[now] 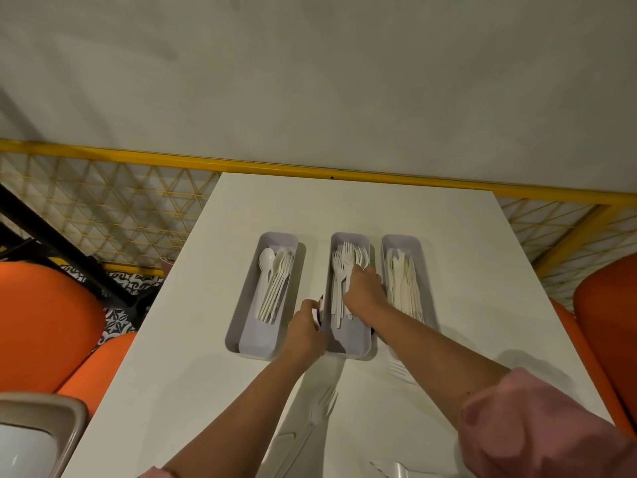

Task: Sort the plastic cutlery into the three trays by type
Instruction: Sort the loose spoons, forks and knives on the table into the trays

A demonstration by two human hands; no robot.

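- Right hand (363, 291) reaches into the middle tray (348, 351), fingers curled down around the forks (339, 270).
- Left hand (305, 327) grips that tray's left wall.
- Loose cutlery (400, 370) lies nearer on the table (193, 374).

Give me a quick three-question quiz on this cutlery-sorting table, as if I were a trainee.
1. What lies in the left tray? A forks, B spoons, C knives.
2. True or false: the right hand reaches into the right tray.
3. Fill in: loose ___ wait unsorted on the table, near the person.

Key
1. B.
2. False: it holds forks in the middle tray.
3. Forks: the loose forks lie just in front of the trays.
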